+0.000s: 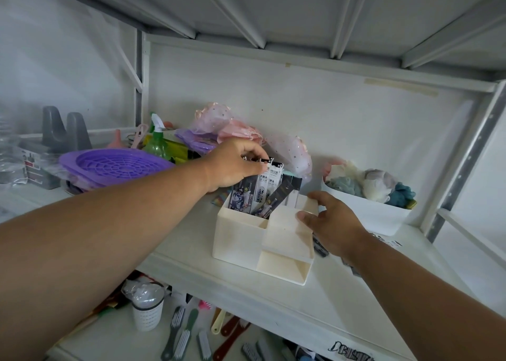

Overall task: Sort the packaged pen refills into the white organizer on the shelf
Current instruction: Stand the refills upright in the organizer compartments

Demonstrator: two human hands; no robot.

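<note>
My left hand point(235, 163) pinches the top ends of the packaged pen refills point(262, 188), so I can steer them down into the far left compartment of the white organizer point(241, 237), which stands on the shelf point(342, 300). The packs stand on end, long axes near vertical, tops leaning slightly right. My right hand point(334, 224) curls around the organizer's right edge to keep it from sliding. More packs seem to lie on the shelf under that wrist, mostly hidden.
</note>
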